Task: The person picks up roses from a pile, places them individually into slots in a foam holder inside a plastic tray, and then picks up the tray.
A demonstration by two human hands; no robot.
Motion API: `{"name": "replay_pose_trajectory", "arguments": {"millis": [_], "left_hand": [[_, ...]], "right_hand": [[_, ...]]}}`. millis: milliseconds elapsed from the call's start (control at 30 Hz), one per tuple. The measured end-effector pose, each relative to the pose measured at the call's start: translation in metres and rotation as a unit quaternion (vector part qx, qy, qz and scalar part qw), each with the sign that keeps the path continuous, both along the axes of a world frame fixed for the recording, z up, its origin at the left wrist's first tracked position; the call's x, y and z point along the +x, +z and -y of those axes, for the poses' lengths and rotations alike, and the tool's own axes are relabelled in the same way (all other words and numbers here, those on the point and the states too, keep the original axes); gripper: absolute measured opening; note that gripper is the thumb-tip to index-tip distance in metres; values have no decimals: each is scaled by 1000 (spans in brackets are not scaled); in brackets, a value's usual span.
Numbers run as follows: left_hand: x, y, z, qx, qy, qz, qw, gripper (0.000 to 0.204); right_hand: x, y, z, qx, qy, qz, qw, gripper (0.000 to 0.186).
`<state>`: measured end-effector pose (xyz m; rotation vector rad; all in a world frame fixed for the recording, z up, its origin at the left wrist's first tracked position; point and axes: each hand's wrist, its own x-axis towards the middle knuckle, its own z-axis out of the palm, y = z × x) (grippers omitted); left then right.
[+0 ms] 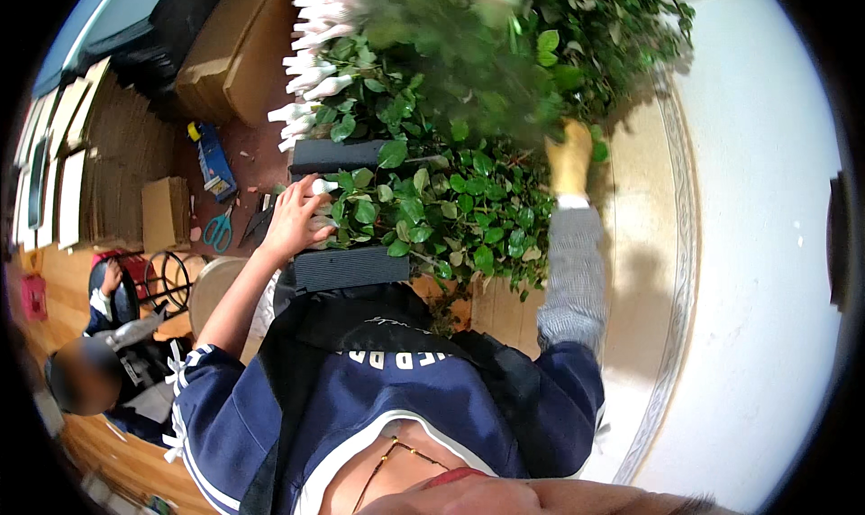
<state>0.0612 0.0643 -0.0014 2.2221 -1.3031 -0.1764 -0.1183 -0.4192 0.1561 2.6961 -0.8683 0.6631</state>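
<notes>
My bare left hand (301, 216) curls over the white-sleeved flower heads (323, 188) at the left end of a bunch of leafy stems (468, 209). That bunch lies between two dark ridged blocks, a nearer one (351, 269) and a farther one (335, 155). On the right, my right hand (569, 159) wears a yellow glove and is closed at the stem ends of blurred foliage (468, 73); leaves partly hide its fingers. Beyond the far block, more white-sleeved heads (324, 28) are stacked in a row, their greenery pointing right.
Left of the greenery stand stacked cardboard sheets (126, 154) and a large brown box (234, 46). Blue scissors (218, 231) and a blue box (213, 162) lie on a reddish surface. Another person (135, 371) is at lower left. A white wall (766, 245) rises on the right.
</notes>
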Motion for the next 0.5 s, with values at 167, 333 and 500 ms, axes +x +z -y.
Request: {"name": "replay_pose_trajectory", "arguments": {"millis": [167, 333, 500], "left_hand": [[1, -2, -5, -13, 9, 0, 1000, 62], [0, 2, -3, -12, 7, -1, 1000, 62], [-3, -4, -6, -30, 11, -15, 999, 64]], "right_hand": [[65, 51, 15, -76, 20, 298, 951, 30], [54, 133, 10, -14, -13, 349, 937, 28], [-32, 171, -28, 178, 16, 202, 963, 35]]}}
